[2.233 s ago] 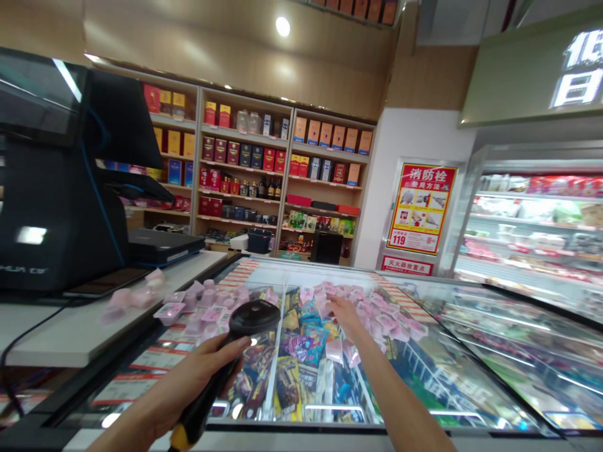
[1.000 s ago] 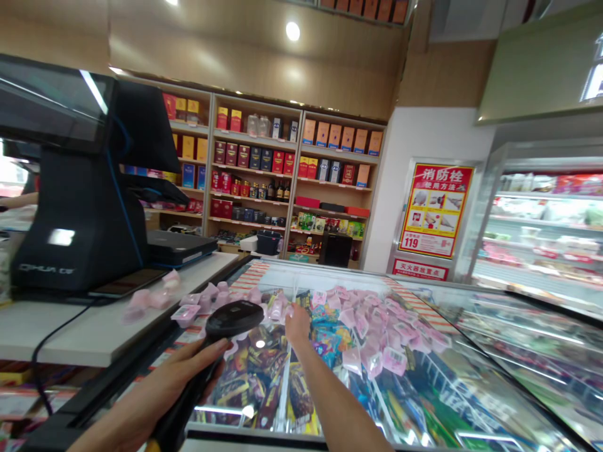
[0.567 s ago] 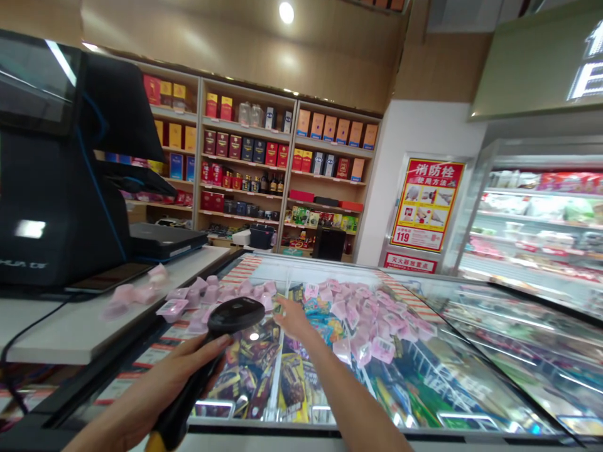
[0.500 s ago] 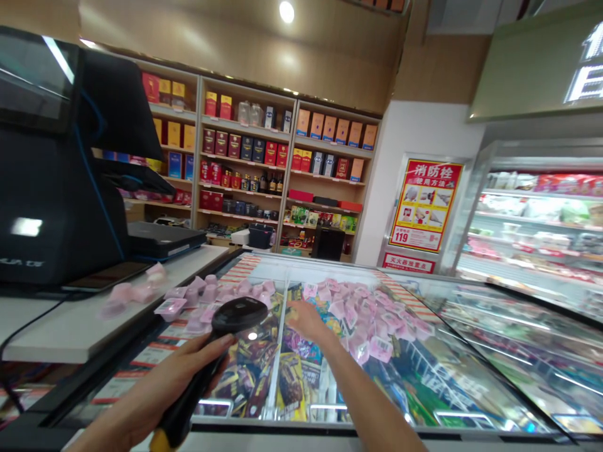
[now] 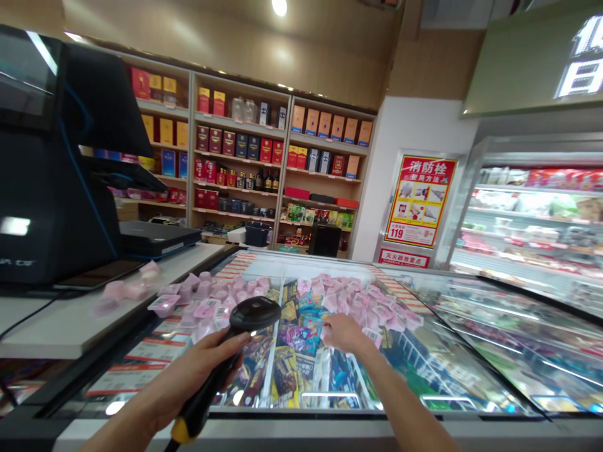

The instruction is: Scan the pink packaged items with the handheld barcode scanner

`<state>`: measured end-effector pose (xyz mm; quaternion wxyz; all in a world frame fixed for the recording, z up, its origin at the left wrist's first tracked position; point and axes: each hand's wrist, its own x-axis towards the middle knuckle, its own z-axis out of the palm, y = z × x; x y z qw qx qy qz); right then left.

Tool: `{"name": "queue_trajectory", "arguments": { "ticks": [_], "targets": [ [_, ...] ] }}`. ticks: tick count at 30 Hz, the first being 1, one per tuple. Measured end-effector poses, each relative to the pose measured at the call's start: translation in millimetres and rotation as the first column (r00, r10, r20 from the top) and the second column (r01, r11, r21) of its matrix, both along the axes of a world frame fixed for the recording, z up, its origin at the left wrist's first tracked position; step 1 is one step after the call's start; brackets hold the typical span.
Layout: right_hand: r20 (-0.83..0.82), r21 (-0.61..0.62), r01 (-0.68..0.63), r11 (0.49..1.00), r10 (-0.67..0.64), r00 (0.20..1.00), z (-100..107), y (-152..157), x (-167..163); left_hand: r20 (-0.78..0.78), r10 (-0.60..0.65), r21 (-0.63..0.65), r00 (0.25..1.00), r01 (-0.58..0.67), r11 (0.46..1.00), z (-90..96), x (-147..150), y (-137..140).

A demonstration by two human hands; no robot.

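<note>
My left hand (image 5: 214, 358) is wrapped round the handle of a black barcode scanner (image 5: 254, 312) with a yellow-tipped grip, its head facing right. My right hand (image 5: 343, 333) reaches over the glass freezer top with curled fingers, at the near left edge of a heap of pink plastic cups (image 5: 365, 298). Whether it holds a cup is hidden. A second group of pink cups (image 5: 207, 301) lies left of the scanner, some with barcode labels showing. Under the glass are colourful ice cream packets (image 5: 287, 370).
On the left, a white counter (image 5: 61, 333) carries a black till (image 5: 51, 176) and a few more pink cups (image 5: 127, 289). Beyond the freezer stand shelves of boxes (image 5: 240, 147). A lit fridge (image 5: 532, 220) stands at the right.
My right hand has moved right, from the middle divider to the near edge of the right heap. The scanner has shifted slightly right. More cups show in the left group.
</note>
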<state>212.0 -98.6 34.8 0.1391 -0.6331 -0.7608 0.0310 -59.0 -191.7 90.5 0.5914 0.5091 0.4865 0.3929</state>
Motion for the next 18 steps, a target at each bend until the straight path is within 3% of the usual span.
{"name": "queue_trajectory", "arguments": {
  "ticks": [2, 3, 6, 8, 10, 12, 14, 16, 18],
  "targets": [
    [-0.341, 0.074, 0.050, 0.996, -0.022, 0.940, -2.0, 7.3, -2.6, -0.022, -0.027, 0.007, 0.999, 0.027, 1.000, -0.6, 0.6, -1.0],
    [-0.535, 0.081, 0.078, 0.994, -0.023, 0.844, -2.8, 11.2, -5.2, -0.027, -0.035, 0.012, 0.999, 0.035, 0.999, -0.7, 1.1, -1.4],
    [-0.934, -0.038, 0.080, 0.996, -0.064, 0.352, -4.2, 22.3, -18.8, -0.025, -0.035, 0.018, 0.999, 0.035, 0.999, 0.2, 2.9, -3.0],
    [-0.990, -0.135, 0.023, 0.991, -0.136, 0.046, -4.3, 28.5, -30.8, -0.016, -0.031, 0.012, 0.999, 0.032, 0.999, 1.6, 3.7, -4.4],
    [-0.972, -0.195, -0.012, 0.981, -0.195, -0.131, -3.8, 33.4, -42.3, -0.014, -0.032, 0.010, 0.999, 0.033, 0.999, 2.8, 3.7, -5.6],
    [-0.956, -0.219, -0.031, 0.975, -0.221, -0.194, -3.2, 36.7, -51.8, -0.020, -0.033, 0.015, 0.999, 0.033, 0.999, 3.1, 2.8, -6.1],
    [-0.955, -0.224, -0.043, 0.974, -0.228, -0.191, -3.7, 39.2, -58.6, -0.025, -0.034, 0.022, 0.999, 0.034, 0.999, 2.7, 1.3, -5.9],
    [-0.962, -0.224, -0.037, 0.974, -0.227, -0.154, -6.4, 41.8, -63.3, -0.022, -0.030, 0.028, 0.999, 0.031, 0.999, 2.7, -0.3, -5.3],
    [-0.977, -0.206, 0.015, 0.978, -0.205, -0.058, -12.0, 45.9, -66.8, -0.012, -0.005, 0.030, 1.000, 0.005, 1.000, 3.7, -1.9, -4.6]
  ]
}}
